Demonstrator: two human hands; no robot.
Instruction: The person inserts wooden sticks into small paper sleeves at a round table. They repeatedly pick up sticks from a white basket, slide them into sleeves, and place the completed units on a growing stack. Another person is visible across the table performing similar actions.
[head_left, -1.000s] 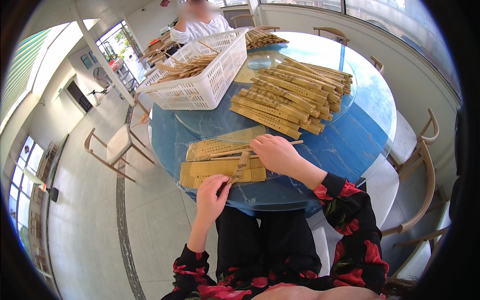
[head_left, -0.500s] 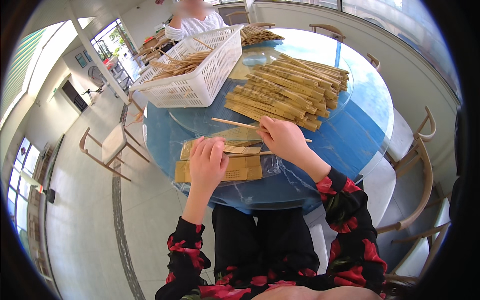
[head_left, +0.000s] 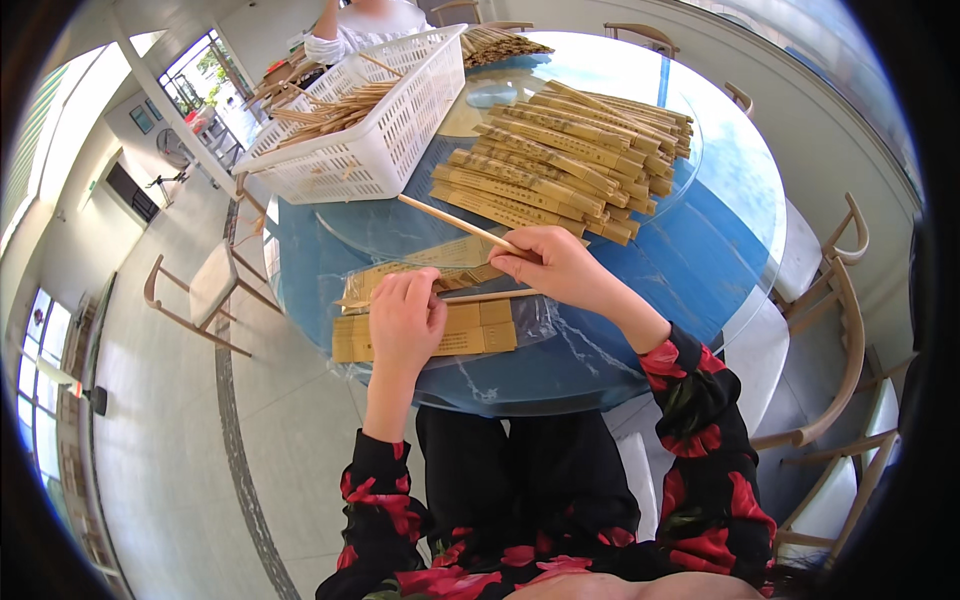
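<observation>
My right hand (head_left: 560, 268) pinches a pair of thin wooden chopsticks (head_left: 445, 215), or one stick; I cannot tell which. Its far end points up and left over the table. Curled over a stack of tan paper sleeves (head_left: 468, 330), my left hand (head_left: 405, 312) is closed on one narrow paper sleeve (head_left: 462, 279), whose right end comes close to my right fingers. Another wooden stick (head_left: 490, 295) lies level between the hands; its left end is hidden by my left fingers. Clear plastic film (head_left: 540, 318) lies under the sleeves.
Behind my hands lies a big heap of filled paper sleeves (head_left: 560, 165). To its left a white slotted basket (head_left: 385, 160) holds loose sticks. More sleeves (head_left: 500, 45) lie at the far edge of the round glass-topped table (head_left: 725, 220). A person (head_left: 365, 25) sits across; wooden chairs (head_left: 205, 290) stand around.
The chopsticks in my right hand have tilted more steeply, their far end rising leftward. My left hand stays over the sleeves. The whole view has shifted slightly.
</observation>
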